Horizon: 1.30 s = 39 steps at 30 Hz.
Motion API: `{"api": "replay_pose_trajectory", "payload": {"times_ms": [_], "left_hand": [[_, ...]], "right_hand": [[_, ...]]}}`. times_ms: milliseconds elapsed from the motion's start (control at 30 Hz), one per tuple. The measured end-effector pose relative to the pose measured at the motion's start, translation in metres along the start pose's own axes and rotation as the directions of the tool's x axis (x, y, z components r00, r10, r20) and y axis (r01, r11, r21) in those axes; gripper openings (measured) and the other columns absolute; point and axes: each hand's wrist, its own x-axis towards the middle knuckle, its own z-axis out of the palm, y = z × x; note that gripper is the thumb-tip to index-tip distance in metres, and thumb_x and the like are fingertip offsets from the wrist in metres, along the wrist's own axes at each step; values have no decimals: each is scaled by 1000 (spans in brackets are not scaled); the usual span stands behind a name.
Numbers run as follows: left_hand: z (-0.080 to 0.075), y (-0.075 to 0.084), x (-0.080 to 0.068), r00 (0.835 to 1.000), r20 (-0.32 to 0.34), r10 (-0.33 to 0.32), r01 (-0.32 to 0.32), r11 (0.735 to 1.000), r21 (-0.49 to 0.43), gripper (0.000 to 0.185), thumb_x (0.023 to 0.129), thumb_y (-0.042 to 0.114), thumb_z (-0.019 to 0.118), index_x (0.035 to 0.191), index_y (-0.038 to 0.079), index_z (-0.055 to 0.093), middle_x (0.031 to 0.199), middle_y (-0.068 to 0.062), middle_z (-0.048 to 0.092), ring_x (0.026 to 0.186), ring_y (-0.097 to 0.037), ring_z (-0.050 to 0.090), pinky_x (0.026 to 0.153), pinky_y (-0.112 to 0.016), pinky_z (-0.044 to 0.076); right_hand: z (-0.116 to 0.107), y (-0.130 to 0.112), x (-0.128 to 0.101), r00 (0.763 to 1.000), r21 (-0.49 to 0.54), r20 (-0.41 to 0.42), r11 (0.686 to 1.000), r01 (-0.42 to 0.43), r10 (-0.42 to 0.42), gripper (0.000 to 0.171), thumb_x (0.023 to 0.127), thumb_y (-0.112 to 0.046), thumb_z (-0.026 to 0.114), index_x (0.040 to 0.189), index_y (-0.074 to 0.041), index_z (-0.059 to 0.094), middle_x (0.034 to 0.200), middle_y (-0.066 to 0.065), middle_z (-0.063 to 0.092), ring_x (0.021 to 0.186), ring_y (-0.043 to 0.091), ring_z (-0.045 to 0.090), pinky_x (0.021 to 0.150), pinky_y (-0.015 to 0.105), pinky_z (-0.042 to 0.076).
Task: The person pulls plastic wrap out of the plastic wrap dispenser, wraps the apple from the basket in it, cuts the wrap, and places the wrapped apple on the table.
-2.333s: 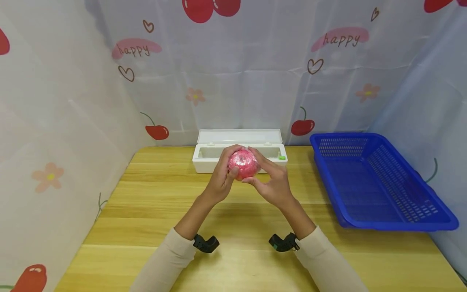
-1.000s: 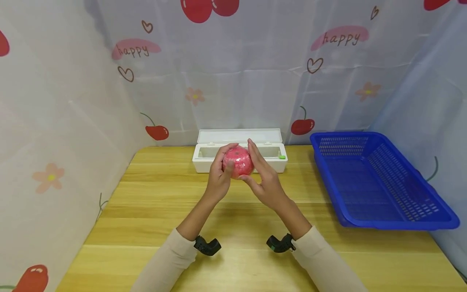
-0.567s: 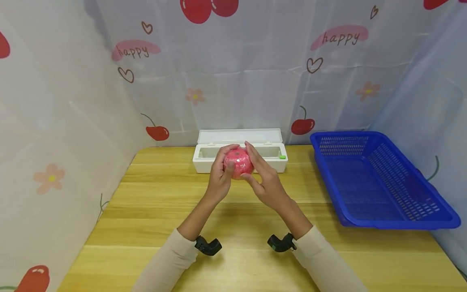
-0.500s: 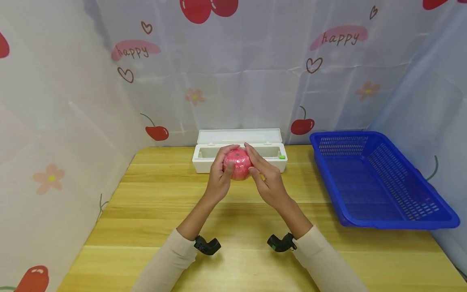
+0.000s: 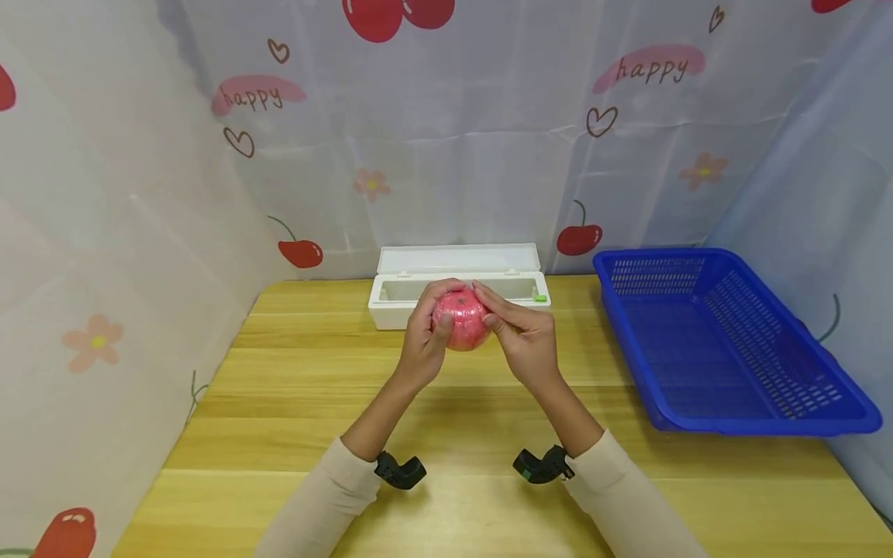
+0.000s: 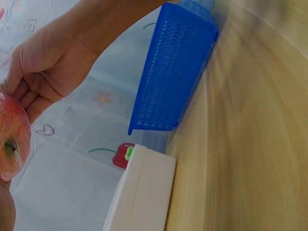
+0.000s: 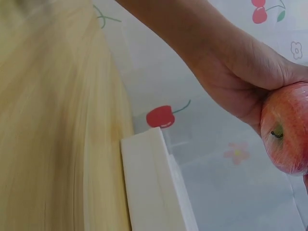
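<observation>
Apple: a red apple (image 5: 460, 320), shiny as if wrapped in clear film, held in the air above the tabletop (image 5: 293, 403) between both hands, in front of the white box; its stem pit shows in both wrist views (image 7: 284, 134) (image 6: 12, 147).
Left grip: the left hand (image 5: 422, 345) curls round the apple's 9 o'clock side, thumb on the near face and fingers over the top and far side; the grip is closed on the fruit.
Right grip: the right hand (image 5: 525, 339) meets the apple at its 3 o'clock side, fingers bent and their tips pressed to the upper right of the fruit; a closed hold, seen from the palm side in the left wrist view (image 6: 45, 72).
White box: a long white box (image 5: 460, 287) with its lid raised lies at 12 o'clock by the tabletop's back edge, just behind the apple; a small green tab (image 5: 539, 298) sits at its right end.
Blue basket: a perforated blue basket (image 5: 725, 349) lies at 3 o'clock, well apart from the hands, its right rim along the tabletop's right edge.
Open room: bare wood runs from 6 to 9 o'clock, between the forearms and out to the left edge; a strip of bare wood also separates the right hand from the basket's near rim.
Surround: a cherry-printed curtain (image 5: 488, 139) closes the back and both sides of the tabletop.
Wrists: a black camera mount (image 5: 399, 470) sits under each cream sleeve (image 5: 314, 504).
</observation>
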Motion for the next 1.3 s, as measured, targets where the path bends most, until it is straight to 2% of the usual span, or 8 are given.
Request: {"api": "replay_pose_trajectory", "payload": {"times_ms": [167, 367, 433, 533, 700, 867, 1067, 1300], "left_hand": [[1, 19, 5, 1000, -2, -7, 7, 1000, -12, 68, 107, 51, 43, 129, -13, 51, 125, -28, 53, 116, -28, 56, 95, -30, 55], [2, 15, 4, 994, -34, -102, 99, 993, -67, 66, 107, 49, 46, 133, -11, 50, 130, -28, 54, 116, -24, 57, 94, -31, 56], [2, 14, 4, 989, -57, -135, 129, 987, -92, 65, 107, 48, 45, 135, -11, 50, 132, -28, 54, 117, -23, 57, 94, -30, 56], [1, 12, 5, 982, -82, -169, 157, 979, -133, 56, 110, 38, 42, 139, -10, 48, 134, -27, 55, 118, -22, 57, 95, -30, 56], [0, 11, 5, 974, -61, -218, 206, 965, -164, 40, 112, 18, 35, 142, -6, 47, 139, -22, 54, 122, -23, 55, 96, -29, 55], [1, 14, 2, 963, -62, -264, 258, 962, -89, 38, 111, 12, 31, 139, -5, 50, 136, -21, 56, 117, -24, 56, 92, -28, 56], [1, 13, -2, 958, -96, -272, 269, 962, -41, 39, 108, 6, 29, 136, -10, 52, 133, -24, 57, 116, -28, 58, 91, -33, 57], [2, -17, -8, 960, -101, -260, 258, 965, -34, 41, 109, 9, 27, 138, -3, 53, 137, -19, 57, 120, -29, 56, 93, -40, 57]], "right_hand": [[0, -1, 0, 1000, 20, -15, 1000, -23, 23, 33, 93, -2, 66, 124, 9, 66, 130, 22, 64, 126, 29, 60, 101, 37, 51], [-1, 0, 1, 997, -36, 46, 998, -57, 59, 36, 104, 0, 50, 138, 0, 61, 141, 13, 60, 134, 26, 53, 108, 35, 46], [-2, 0, 1, 996, -92, 91, 996, -17, 25, 40, 104, 2, 49, 143, 0, 56, 148, 12, 54, 139, 27, 48, 111, 35, 43], [-3, 1, 1, 986, -187, 162, 980, 70, -39, 51, 98, 4, 60, 148, 0, 50, 155, 14, 46, 142, 29, 44, 111, 35, 43], [-4, 3, 0, 972, -308, 218, 939, 153, -86, 68, 87, 7, 73, 149, -2, 49, 155, 13, 46, 141, 29, 46, 108, 32, 45], [-2, 7, -2, 971, -365, 202, 911, 195, -127, 65, 85, 7, 73, 146, -1, 52, 149, 14, 52, 137, 30, 51, 107, 31, 46], [4, 12, -4, 974, -362, 177, 911, 200, -144, 56, 88, 13, 67, 141, 3, 56, 144, 17, 56, 134, 31, 53, 106, 33, 46], [8, 12, -5, 985, -351, 116, 922, 163, -130, 49, 89, 13, 67, 137, 3, 60, 141, 16, 59, 131, 30, 56, 105, 32, 47]]}}
